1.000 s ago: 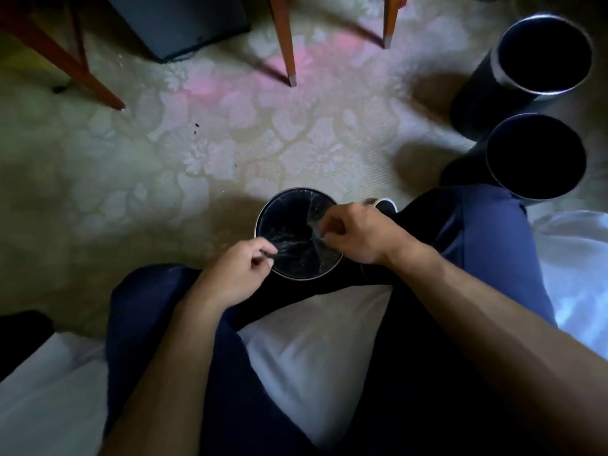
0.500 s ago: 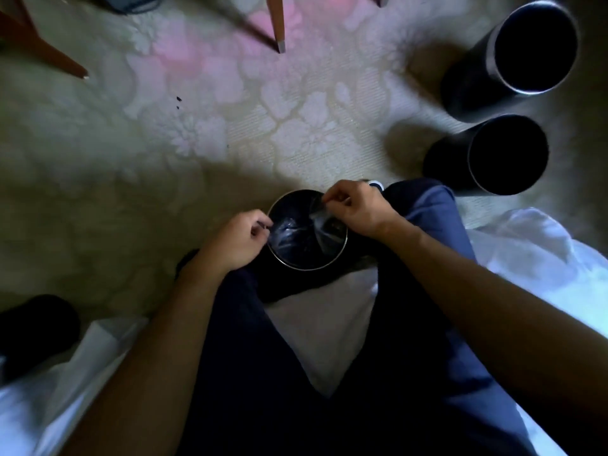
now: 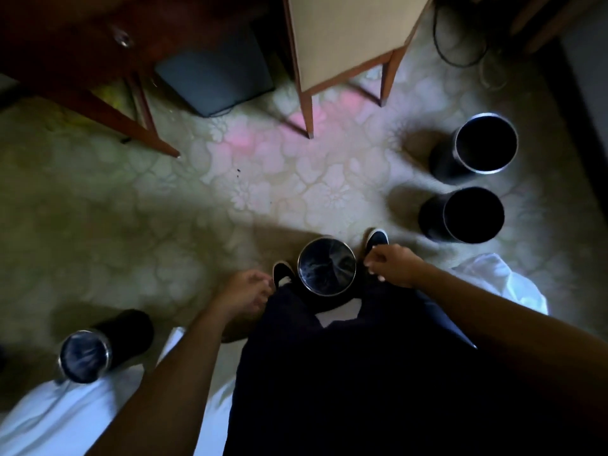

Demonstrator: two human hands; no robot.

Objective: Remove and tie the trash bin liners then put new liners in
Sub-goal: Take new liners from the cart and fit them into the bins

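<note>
A small round bin (image 3: 326,266) with a metal rim stands on the carpet between my feet, and a clear liner (image 3: 324,269) lines its inside. My left hand (image 3: 247,292) hangs to the left of the bin, apart from the rim, fingers loosely curled with nothing visible in them. My right hand (image 3: 391,264) is just right of the rim, fingers curled in; I see nothing in it. A second lined bin (image 3: 86,355) lies tilted at the lower left. Two dark bins, one (image 3: 485,143) behind the other (image 3: 472,214), stand at the right and look unlined.
White bedding (image 3: 59,419) spreads at the lower left and also shows at the right. A chair (image 3: 345,44) and a wooden desk (image 3: 82,44) stand ahead, with a dark box (image 3: 214,80) under the desk. Cables (image 3: 460,44) trail at the far right. Patterned carpet covers the floor.
Both hands have come off the bin's rim and liner and moved outward to either side. The view has risen and pulled back, so more of the room and a fourth bin show.
</note>
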